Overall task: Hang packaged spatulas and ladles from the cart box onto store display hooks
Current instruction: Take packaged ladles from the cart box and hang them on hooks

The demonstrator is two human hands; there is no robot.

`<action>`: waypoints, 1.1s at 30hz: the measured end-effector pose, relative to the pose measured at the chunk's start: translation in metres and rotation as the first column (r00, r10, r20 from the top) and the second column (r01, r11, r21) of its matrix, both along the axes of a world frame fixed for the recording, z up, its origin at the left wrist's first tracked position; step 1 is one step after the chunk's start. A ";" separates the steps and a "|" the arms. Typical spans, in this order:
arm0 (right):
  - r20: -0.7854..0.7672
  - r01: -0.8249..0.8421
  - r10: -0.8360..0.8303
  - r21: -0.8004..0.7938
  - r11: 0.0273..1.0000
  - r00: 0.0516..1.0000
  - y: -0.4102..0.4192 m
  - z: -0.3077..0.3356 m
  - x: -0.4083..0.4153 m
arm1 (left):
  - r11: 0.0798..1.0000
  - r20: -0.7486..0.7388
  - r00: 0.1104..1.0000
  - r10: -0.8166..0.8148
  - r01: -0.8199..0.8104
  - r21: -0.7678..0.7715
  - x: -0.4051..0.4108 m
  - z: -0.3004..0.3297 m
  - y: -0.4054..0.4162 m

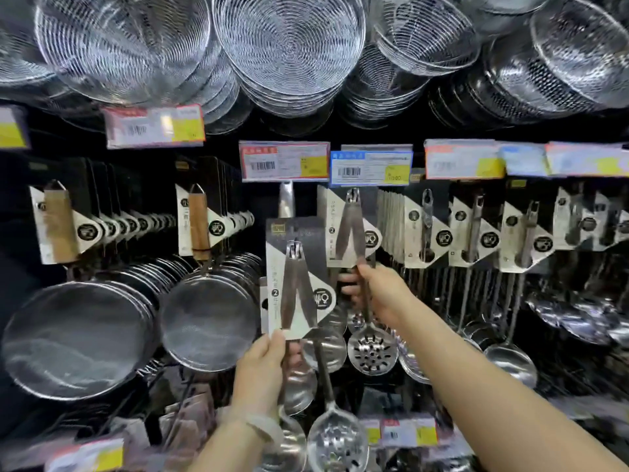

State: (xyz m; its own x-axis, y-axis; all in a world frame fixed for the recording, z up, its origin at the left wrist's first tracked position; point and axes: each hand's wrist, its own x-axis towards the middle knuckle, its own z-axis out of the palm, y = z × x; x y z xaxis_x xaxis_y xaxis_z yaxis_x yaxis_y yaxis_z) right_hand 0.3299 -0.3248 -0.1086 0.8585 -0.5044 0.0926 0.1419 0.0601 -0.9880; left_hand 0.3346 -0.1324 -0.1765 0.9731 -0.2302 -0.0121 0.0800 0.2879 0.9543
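While the left hand (pixel 262 366) pinches the bottom of its card pack (pixel 295 277), long axis upright, the empty hook sits up-right of it under the red tag (pixel 284 161). Right hand (pixel 374 287), nearer the rack, grips the handles of a hung pack (pixel 350 229).

A dark store display wall (pixel 20 240) fills the view. Wire mesh skimmers (pixel 289 46) hang overhead, glinting, above a row of price tags (pixel 284 161). Round strainers with wooden handles (pixel 78 338) hang at left.
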 end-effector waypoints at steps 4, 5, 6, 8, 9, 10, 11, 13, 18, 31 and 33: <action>-0.042 0.077 -0.077 -0.004 0.997 0.996 -0.011 -0.001 0.030 | 1.000 0.018 1.000 -0.022 0.021 0.012 0.004 0.002 0.010; -0.035 0.092 -0.092 -0.001 0.996 0.995 -0.014 -0.001 0.036 | 0.999 0.031 0.999 -0.031 0.030 0.020 0.005 0.003 0.011; -0.014 0.105 -0.105 0.014 0.994 0.994 -0.016 -0.001 0.041 | 0.999 0.039 0.998 -0.041 0.040 0.024 0.005 0.003 0.012; 0.014 0.151 -0.152 0.039 0.988 0.988 -0.018 -0.001 0.047 | 0.998 0.046 0.997 -0.061 0.060 0.029 0.003 0.005 0.012; -0.010 0.194 -0.194 0.017 0.981 0.981 -0.017 -0.002 0.047 | 0.997 0.043 0.997 -0.071 0.069 0.036 0.002 0.006 0.010; -0.059 0.245 -0.247 -0.041 0.969 0.967 -0.015 -0.005 0.047 | 0.996 0.037 0.996 -0.082 0.080 0.043 0.000 0.008 0.008; -0.106 0.293 -0.306 -0.124 0.948 0.946 -0.013 -0.009 0.044 | 0.995 0.029 0.995 -0.091 0.090 0.048 -0.002 0.008 0.006; -0.103 0.372 -0.404 -0.239 0.897 0.909 -0.004 -0.021 0.034 | 0.994 0.024 0.994 -0.104 0.103 0.047 -0.004 0.009 0.002; 0.116 0.043 -0.038 -0.034 0.999 0.992 0.028 -0.041 -0.030 | 0.991 0.039 0.992 -0.118 0.115 0.066 -0.005 0.013 -0.017; 0.290 0.051 0.027 -0.260 0.964 0.957 0.017 0.000 -0.074 | 0.979 0.194 0.960 -0.204 0.205 0.011 -0.023 0.048 -0.065; 0.324 0.040 0.040 -0.237 0.971 0.945 0.017 -0.005 -0.073 | 0.978 0.214 0.955 -0.203 0.209 -0.002 -0.024 0.047 -0.065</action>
